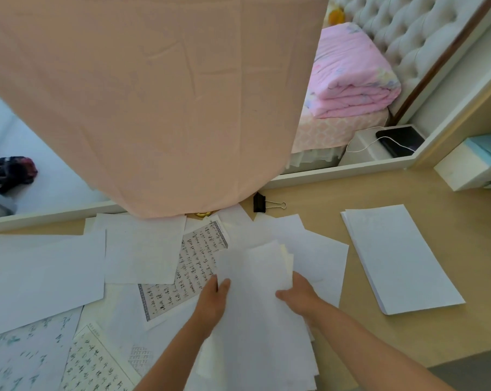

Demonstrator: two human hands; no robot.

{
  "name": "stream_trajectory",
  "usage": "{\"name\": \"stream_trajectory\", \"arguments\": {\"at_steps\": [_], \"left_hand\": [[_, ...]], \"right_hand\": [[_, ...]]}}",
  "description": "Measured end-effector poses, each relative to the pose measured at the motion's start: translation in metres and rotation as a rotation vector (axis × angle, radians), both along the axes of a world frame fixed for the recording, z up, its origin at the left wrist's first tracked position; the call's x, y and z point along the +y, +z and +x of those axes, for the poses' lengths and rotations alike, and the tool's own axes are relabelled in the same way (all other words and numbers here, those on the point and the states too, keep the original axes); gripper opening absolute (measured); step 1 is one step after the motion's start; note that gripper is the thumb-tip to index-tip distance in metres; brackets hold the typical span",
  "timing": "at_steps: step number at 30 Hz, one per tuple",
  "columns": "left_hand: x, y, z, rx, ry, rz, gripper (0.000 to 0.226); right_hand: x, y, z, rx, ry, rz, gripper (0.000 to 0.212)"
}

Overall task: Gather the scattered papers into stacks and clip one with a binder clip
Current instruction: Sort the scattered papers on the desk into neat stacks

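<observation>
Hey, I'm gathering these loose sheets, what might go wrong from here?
1. The bundle between your left hand and right hand is fanned unevenly; sheets may slip out.
2. The curtain drapes over papers at the back; those could get missed.
3. The binder clip sits by the curtain's hem and might get hidden.

Peach curtain [154, 94] at 12 o'clock. Wood desk [379, 187] across 6 o'clock. Bed [323, 134] at 1 o'clock with folded pink quilt [351, 77], tufted headboard [407, 32] behind. Nightstand [362, 149] at 2 o'clock. Pale floor [50, 153] at 9 o'clock.
</observation>
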State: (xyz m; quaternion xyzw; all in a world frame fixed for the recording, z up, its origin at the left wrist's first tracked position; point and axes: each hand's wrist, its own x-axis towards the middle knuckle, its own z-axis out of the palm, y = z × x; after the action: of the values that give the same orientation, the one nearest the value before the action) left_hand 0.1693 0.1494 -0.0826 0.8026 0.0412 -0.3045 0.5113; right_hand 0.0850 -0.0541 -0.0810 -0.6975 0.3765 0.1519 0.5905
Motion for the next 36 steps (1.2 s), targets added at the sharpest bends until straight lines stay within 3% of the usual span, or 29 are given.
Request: {"name": "stream_trajectory", "arguments": {"at_steps": [3, 6, 9, 11, 14, 20, 23, 28, 32, 36], "left_hand": [[0.000, -0.006, 0.017, -0.234, -0.070, 0.253, 0.031], [0.026, -0.020, 0.033, -0.413, -0.377, 0.587, 0.071], [0.048, -0.037, 0.038, -0.385, -0.567, 0.731, 0.101], [0.053, -0.045, 0.035, -0.422, -0.603, 0.772, 0.096], [0.053, -0.050, 0.029, -0.535, -0.628, 0.809, 0.072], [0.034, -0.016, 0.040, -0.623, -0.373, 0.821, 0.031], [0.030, 0.014, 0.048, -0.604, -0.181, 0.707, 0.025], [0.044, 0.065, 0.062, -0.463, 0.041, 0.343, 0.010], [0.076, 0.093, 0.069, -0.122, 0.199, -0.045, 0.019], [0.112, 0.094, 0.057, 0.133, 0.350, -0.239, 0.019]], "right_hand": [[-0.017, -0.004, 0.007, -0.003, -0.174, -0.098, 0.040], [-0.044, -0.002, 0.008, -0.004, -0.331, -0.170, 0.032], [-0.068, -0.006, 0.005, 0.015, -0.404, -0.238, 0.023], [-0.076, -0.010, 0.003, 0.027, -0.402, -0.236, 0.020], [-0.078, -0.014, 0.002, 0.034, -0.397, -0.214, 0.019], [-0.072, -0.015, 0.002, 0.029, -0.378, -0.207, 0.017], [-0.066, -0.012, 0.007, 0.009, -0.362, -0.198, 0.016], [-0.044, -0.009, 0.014, -0.006, -0.280, -0.167, 0.016], [-0.023, -0.011, 0.017, 0.040, -0.149, -0.160, 0.026], [0.000, -0.015, 0.023, 0.046, -0.047, -0.174, 0.032]]}}
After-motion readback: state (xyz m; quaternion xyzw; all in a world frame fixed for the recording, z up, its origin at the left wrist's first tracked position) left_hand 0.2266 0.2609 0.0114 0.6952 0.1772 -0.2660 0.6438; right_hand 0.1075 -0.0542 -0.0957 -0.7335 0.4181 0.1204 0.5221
